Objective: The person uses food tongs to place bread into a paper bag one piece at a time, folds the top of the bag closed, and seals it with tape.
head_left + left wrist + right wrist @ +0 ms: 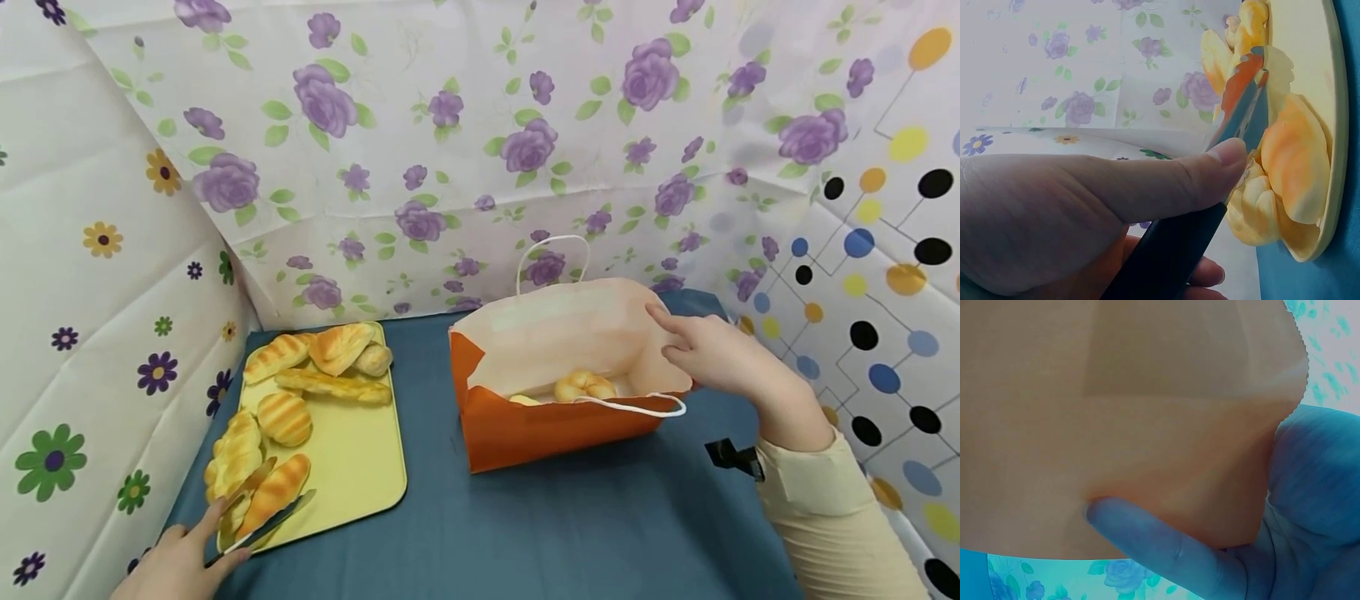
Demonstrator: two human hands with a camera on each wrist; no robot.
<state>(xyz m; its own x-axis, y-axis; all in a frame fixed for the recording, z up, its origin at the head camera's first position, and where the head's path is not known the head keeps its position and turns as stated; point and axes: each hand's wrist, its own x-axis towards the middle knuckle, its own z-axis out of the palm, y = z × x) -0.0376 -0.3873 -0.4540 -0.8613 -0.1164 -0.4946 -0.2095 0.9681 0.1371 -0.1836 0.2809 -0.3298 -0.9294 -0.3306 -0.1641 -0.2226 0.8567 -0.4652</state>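
My left hand [180,550] holds a pair of tongs [277,523] over the near left corner of a yellow tray [352,467]. In the head view, the tongs' arms lie on either side of an orange-striped bread roll [279,492]; whether they touch it I cannot tell. The left wrist view shows the thumb [1197,181] pressed along the dark handle [1172,250]. At the right, my right hand [708,350] grips the side rim of an orange paper bag [555,433], one finger [1147,534] against its pale inside. A round bread [583,386] lies in the bag.
Several other breads, including a round striped bun [285,418] and a long loaf [333,386], lie along the tray's left and far sides. White cord handles [630,407] stick out from the bag. Flowered sheets [420,167] wall in the blue tabletop [420,533].
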